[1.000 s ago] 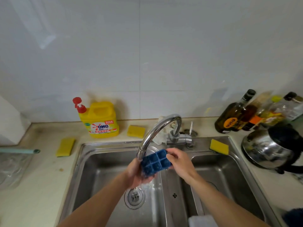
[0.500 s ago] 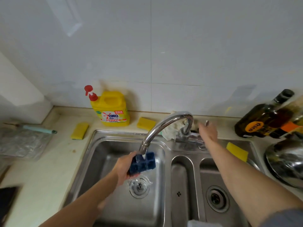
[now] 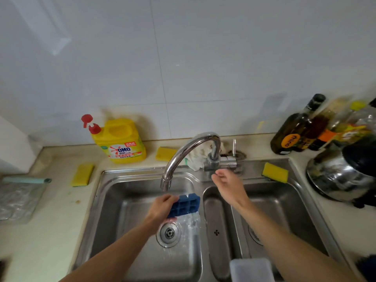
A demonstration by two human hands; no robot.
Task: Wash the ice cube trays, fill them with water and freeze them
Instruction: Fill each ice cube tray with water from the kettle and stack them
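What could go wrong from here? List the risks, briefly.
1. Only the left hand grips the wet blue tray, at one end; it may slip into the left basin.
2. Water sheets off the tilted tray close to that basin's right wall and could splash over it.
3. The right hand, open near the faucet, is not steadying it.

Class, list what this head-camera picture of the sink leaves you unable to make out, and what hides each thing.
- Blue plastic ice cube tray: head view, its left end is hidden in the grip of the left hand.
- White plastic container: head view, cut off by the bottom edge.
- Dark glass bottles: head view, labels blurred, the farthest cut off by the right edge.
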